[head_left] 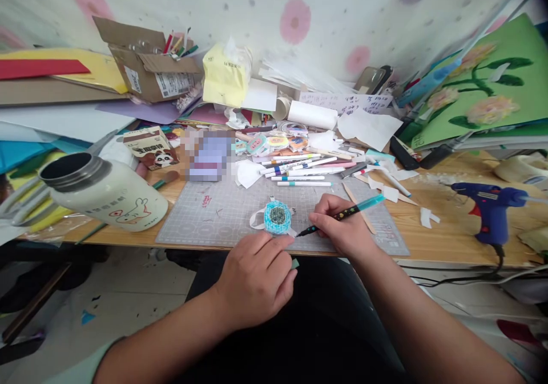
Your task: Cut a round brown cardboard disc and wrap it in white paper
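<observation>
A small round piece [277,217], blue and white around a dark speckled centre, lies near the front of a grey cutting mat [222,213]. White strips stick out from its edge, one of them looped on the left. My right hand [340,221] grips a black marker [345,213] with a teal end, its tip at a white strip on the lower right of the piece. Fingertips of my left hand [259,275] rest at the near edge of the piece. The other fingers are curled, and a small green object [294,264] pokes out of them, mostly hidden.
Several white markers [303,172] lie behind the mat, near a phone [210,156]. An uncapped bottle [107,193] and a panda-printed box [150,147] stand left. A blue glue gun [488,207] with a cable is at right, near paper scraps [428,217]. A cardboard box [149,67] sits behind.
</observation>
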`<move>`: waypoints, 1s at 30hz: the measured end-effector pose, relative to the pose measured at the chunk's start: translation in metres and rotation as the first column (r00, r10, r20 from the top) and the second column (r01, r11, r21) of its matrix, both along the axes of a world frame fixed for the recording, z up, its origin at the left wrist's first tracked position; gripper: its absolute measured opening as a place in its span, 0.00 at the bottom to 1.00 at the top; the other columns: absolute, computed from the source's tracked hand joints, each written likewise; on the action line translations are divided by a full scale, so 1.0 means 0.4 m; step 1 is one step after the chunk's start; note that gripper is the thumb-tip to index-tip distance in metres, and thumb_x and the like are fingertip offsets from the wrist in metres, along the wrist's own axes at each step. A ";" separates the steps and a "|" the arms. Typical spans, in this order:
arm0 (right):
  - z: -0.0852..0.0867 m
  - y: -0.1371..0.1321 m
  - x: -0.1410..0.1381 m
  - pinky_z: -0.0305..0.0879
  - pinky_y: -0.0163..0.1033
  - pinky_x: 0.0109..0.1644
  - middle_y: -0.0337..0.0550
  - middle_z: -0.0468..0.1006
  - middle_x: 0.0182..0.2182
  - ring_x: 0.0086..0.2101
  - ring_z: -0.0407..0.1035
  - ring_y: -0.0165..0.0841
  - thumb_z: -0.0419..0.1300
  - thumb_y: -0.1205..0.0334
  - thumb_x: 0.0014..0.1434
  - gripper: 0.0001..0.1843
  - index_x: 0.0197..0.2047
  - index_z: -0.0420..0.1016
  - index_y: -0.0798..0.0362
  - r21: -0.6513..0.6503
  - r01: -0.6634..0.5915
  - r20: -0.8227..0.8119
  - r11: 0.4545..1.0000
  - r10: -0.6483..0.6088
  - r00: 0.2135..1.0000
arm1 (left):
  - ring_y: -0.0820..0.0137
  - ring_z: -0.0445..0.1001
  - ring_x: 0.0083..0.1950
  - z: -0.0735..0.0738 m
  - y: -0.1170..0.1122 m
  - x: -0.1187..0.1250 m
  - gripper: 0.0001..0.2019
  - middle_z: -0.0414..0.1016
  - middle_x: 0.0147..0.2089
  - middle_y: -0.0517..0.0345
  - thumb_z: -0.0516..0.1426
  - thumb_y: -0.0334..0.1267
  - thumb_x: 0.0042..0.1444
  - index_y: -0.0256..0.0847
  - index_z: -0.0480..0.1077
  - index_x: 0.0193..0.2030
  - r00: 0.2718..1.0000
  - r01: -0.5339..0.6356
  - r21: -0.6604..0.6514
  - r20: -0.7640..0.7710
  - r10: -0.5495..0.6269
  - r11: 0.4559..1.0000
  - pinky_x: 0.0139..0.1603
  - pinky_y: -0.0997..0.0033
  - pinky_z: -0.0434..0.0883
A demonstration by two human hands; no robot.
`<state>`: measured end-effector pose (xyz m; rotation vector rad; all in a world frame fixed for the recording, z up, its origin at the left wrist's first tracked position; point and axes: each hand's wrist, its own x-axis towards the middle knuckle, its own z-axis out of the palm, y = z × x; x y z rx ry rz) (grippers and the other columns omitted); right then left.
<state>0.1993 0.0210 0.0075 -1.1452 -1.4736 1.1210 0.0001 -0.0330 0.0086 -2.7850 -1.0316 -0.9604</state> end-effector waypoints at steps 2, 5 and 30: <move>0.008 -0.002 -0.005 0.50 0.34 0.22 0.31 0.63 0.15 0.18 0.55 0.26 0.61 0.63 0.50 0.14 0.19 0.61 0.50 0.034 -0.012 0.066 0.999 0.010 0.998 | 0.61 0.72 0.35 -0.007 0.005 0.002 0.04 0.80 0.45 0.48 0.57 0.33 0.53 0.39 0.68 0.28 1.000 -0.016 0.003 -0.011 0.016 1.000 0.34 0.58 0.71; 0.017 -0.004 -0.011 0.50 0.34 0.23 0.32 0.63 0.16 0.19 0.55 0.27 0.61 0.62 0.50 0.14 0.18 0.61 0.50 0.069 -0.030 0.113 0.997 0.022 0.993 | 0.61 0.72 0.37 -0.018 0.009 -0.012 0.03 0.80 0.46 0.48 0.58 0.32 0.52 0.38 0.69 0.28 1.000 -0.017 -0.013 0.013 0.018 1.000 0.36 0.57 0.71; 0.016 -0.003 -0.012 0.49 0.33 0.22 0.31 0.60 0.16 0.20 0.53 0.26 0.60 0.62 0.50 0.15 0.18 0.58 0.50 0.086 -0.051 0.124 0.995 0.040 0.991 | 0.61 0.70 0.38 -0.023 0.008 -0.027 0.04 0.79 0.51 0.53 0.60 0.30 0.50 0.38 0.68 0.28 0.995 -0.095 0.030 -0.015 0.096 0.995 0.37 0.57 0.71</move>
